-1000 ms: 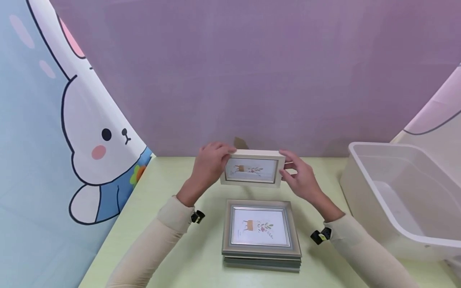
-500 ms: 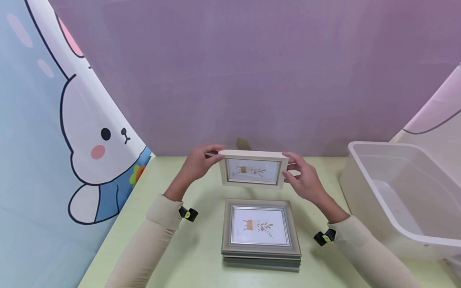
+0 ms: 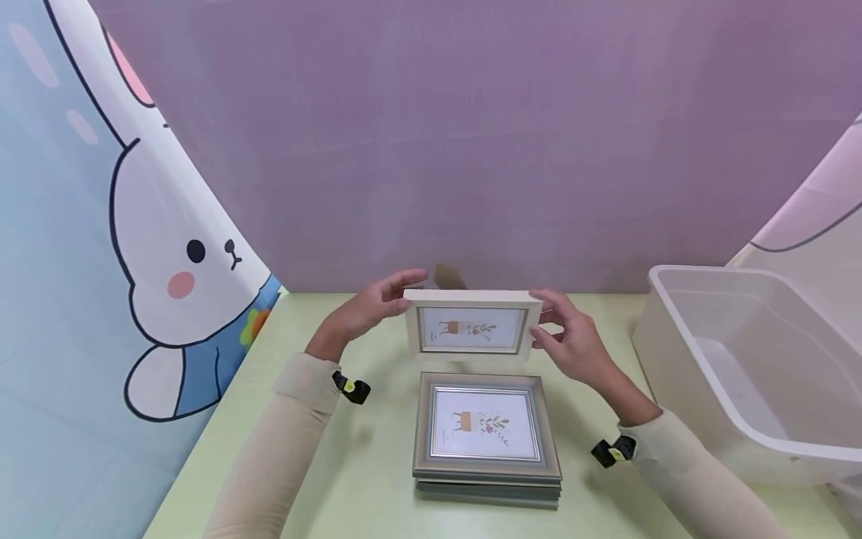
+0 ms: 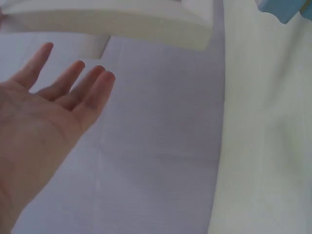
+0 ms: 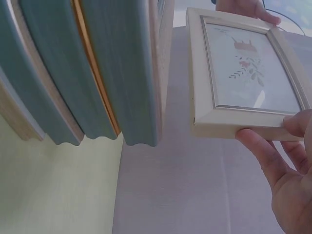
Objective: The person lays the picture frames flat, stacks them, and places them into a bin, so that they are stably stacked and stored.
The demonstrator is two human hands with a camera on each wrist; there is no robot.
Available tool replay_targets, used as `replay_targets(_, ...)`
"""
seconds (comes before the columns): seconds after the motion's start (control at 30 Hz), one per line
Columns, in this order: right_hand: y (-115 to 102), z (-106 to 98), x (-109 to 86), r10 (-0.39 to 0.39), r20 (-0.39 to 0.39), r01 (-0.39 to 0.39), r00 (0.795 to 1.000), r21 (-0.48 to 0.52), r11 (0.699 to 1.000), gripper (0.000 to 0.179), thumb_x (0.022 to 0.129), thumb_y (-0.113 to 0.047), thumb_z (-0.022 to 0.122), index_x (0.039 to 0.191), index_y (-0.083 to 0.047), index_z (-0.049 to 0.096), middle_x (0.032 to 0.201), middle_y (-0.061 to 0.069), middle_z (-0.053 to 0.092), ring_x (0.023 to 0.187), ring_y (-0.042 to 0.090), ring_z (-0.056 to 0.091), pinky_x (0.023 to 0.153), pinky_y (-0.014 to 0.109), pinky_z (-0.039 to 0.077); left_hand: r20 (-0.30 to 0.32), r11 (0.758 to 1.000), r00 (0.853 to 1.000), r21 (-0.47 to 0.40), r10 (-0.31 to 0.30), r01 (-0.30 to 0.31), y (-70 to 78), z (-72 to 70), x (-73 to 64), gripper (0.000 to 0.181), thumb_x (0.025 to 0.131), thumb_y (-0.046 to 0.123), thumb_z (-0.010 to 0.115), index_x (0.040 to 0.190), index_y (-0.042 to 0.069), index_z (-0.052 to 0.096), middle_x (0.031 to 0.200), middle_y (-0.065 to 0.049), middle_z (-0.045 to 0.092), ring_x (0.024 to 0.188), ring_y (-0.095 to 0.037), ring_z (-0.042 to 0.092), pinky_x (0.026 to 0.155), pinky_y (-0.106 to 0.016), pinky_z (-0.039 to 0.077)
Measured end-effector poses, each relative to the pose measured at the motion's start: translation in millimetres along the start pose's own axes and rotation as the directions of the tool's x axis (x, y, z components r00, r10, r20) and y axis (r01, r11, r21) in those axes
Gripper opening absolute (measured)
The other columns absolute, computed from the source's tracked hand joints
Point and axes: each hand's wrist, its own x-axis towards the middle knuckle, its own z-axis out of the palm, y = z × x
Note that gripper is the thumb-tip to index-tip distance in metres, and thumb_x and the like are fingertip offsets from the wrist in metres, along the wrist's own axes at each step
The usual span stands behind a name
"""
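Observation:
A cream picture frame (image 3: 474, 329) with a potted-plant print stands raised behind a stack of picture frames (image 3: 486, 423). My right hand (image 3: 572, 340) pinches its right edge, thumb in front and fingers round the side, as the right wrist view shows. Beside the frame's upper left corner is my left hand (image 3: 367, 305), its fingers extended. In the left wrist view those fingers (image 4: 92, 92) are spread, with a gap between them and the cream frame (image 4: 112, 22). Silver-grey is the colour of the stack's top frame, and its print looks alike.
To the right stands a deep white plastic bin (image 3: 694, 359). A purple cloth (image 3: 471, 150) hangs along the back edge of the pale green table (image 3: 323, 479). On the left is a curtain with a cartoon rabbit (image 3: 182, 239). The stack's sides (image 5: 97, 73) look blue-green.
My left hand has let go of the cream frame's top and moved left off its corner. The frame, in my right hand, has come slightly down and nearer.

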Motion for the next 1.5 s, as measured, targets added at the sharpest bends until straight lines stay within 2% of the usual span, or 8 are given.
replay_targets(0.17, -1, -1, -1.9, -0.025, 0.013, 0.025, 1.000, 0.024, 0.999, 0.063, 0.086, 0.020, 0.066, 0.142, -0.001, 0.048, 0.102, 0.021, 0.067, 0.092, 0.009, 0.071, 0.062, 0.030, 0.063, 0.083, 0.997, 0.996, -0.069, 0.043, -0.037, -5.4, 1.6, 6.6, 0.125, 0.069, 0.085, 0.066, 0.162, 0.013, 0.025, 0.166, -0.018, 0.029, 0.154, -0.044, 0.024, 0.119, -0.064, 0.031)
replay_targets(0.43, -2, 0, -3.0, -0.019, 0.015, 0.018, 1.000, 0.039, 0.999, 0.062, 0.086, 0.019, 0.066, 0.142, -0.001, 0.048, 0.099, 0.019, 0.066, 0.092, 0.007, 0.070, 0.062, 0.027, 0.063, 0.085, 0.989, 0.994, -0.137, 0.070, -0.058, -7.0, 3.3, 9.3, 0.128, 0.067, 0.084, 0.069, 0.162, 0.010, 0.025, 0.165, -0.019, 0.030, 0.154, -0.039, 0.026, 0.120, -0.063, 0.029)
replay_targets(0.67, -2, -2, -2.3, -0.002, 0.002, 0.002, 1.000, 0.031, 1.000, 0.064, 0.086, 0.020, 0.065, 0.143, -0.002, 0.047, 0.102, 0.023, 0.066, 0.093, -0.002, 0.068, 0.063, 0.026, 0.063, 0.005, 0.994, 0.999, -0.104, 0.043, -0.042, -2.5, 7.7, 3.5, 0.115, 0.071, 0.081, 0.067, 0.160, 0.017, 0.032, 0.164, -0.010, 0.035, 0.152, -0.033, 0.032, 0.120, -0.061, 0.031)
replay_targets(0.8, -2, -2, -1.6, 0.012, 0.000, -0.012, 1.000, 0.036, 0.999, 0.065, 0.085, 0.021, 0.065, 0.143, -0.002, 0.047, 0.104, 0.023, 0.066, 0.094, -0.003, 0.067, 0.063, 0.027, 0.063, -0.075, 0.996, 0.997, -0.088, -0.001, -0.006, 1.2, 11.6, -2.1, 0.097, 0.080, 0.072, 0.070, 0.157, 0.024, 0.036, 0.162, -0.005, 0.039, 0.146, -0.032, 0.039, 0.118, -0.059, 0.034)
replay_targets(0.97, -2, -3, -1.3, 0.026, -0.001, -0.026, 1.000, 0.034, 0.999, 0.065, 0.085, 0.020, 0.066, 0.143, -0.003, 0.047, 0.104, 0.023, 0.066, 0.093, 0.003, 0.069, 0.063, 0.027, 0.063, -0.212, 0.995, 0.975, -0.088, -0.069, 0.051, 5.9, 18.5, -7.7, 0.068, 0.094, 0.044, 0.071, 0.153, 0.025, 0.043, 0.152, -0.008, 0.047, 0.134, -0.028, 0.048, 0.114, -0.051, 0.043)
replay_targets(1.13, -1, -3, -2.1, 0.037, -0.001, -0.037, 0.999, 0.033, 0.999, 0.065, 0.086, 0.019, 0.066, 0.144, -0.003, 0.046, 0.105, 0.024, 0.066, 0.094, 0.002, 0.068, 0.064, 0.025, 0.062, -0.316, 0.996, 0.945, -0.062, -0.085, 0.069, 11.8, 27.4, -12.4, 0.047, 0.098, 0.025, 0.070, 0.142, 0.015, 0.057, 0.131, -0.014, 0.061, 0.113, -0.021, 0.060, 0.098, -0.031, 0.054)
replay_targets(1.37, -4, -5, -5.0, 0.084, 0.017, -0.085, 0.996, 0.068, 0.994, 0.067, 0.087, 0.019, 0.065, 0.146, -0.004, 0.045, 0.106, 0.026, 0.064, 0.092, 0.004, 0.069, 0.062, 0.035, 0.064, -0.351, 0.998, 0.934, -0.041, -0.068, 0.057, 16.9, 35.4, -17.8, 0.038, 0.096, 0.023, 0.072, 0.132, 0.011, 0.066, 0.119, -0.014, 0.067, 0.103, -0.020, 0.065, 0.092, -0.034, 0.060)
replay_targets(1.5, -9, -9, -6.2, 0.148, 0.044, -0.151, 0.988, 0.076, 0.986, 0.067, 0.090, 0.015, 0.064, 0.149, -0.008, 0.043, 0.106, 0.025, 0.063, 0.089, 0.007, 0.069, 0.062, 0.032, 0.064, -0.355, 0.996, 0.930, -0.050, -0.092, 0.080, 21.7, 39.4, -20.7, 0.037, 0.097, 0.024, 0.071, 0.131, 0.011, 0.067, 0.116, -0.013, 0.064, 0.101, -0.021, 0.067, 0.088, -0.032, 0.061)
